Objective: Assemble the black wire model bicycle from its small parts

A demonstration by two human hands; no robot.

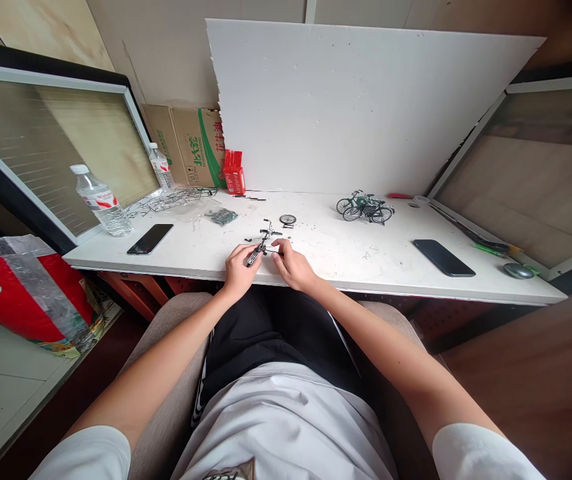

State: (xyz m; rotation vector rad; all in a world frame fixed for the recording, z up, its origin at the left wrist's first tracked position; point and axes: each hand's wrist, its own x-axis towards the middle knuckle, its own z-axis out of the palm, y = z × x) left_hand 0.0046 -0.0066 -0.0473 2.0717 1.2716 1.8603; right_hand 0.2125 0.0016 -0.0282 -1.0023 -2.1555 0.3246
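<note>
Small model bicycle, dark, partly assembled, handheld

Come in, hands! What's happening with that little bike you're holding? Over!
Left hand holding little bike frame. Right hand pinching thin dark piece beside it. Loose wheel lying beyond, not in the way.

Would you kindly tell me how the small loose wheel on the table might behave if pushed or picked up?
The small wheel appears to lie flat on the white table, so a push would probably slide it rather than roll it. Its thin rim and fine spokes suggest it is light, and perhaps easily bent if pinched hard.
</note>
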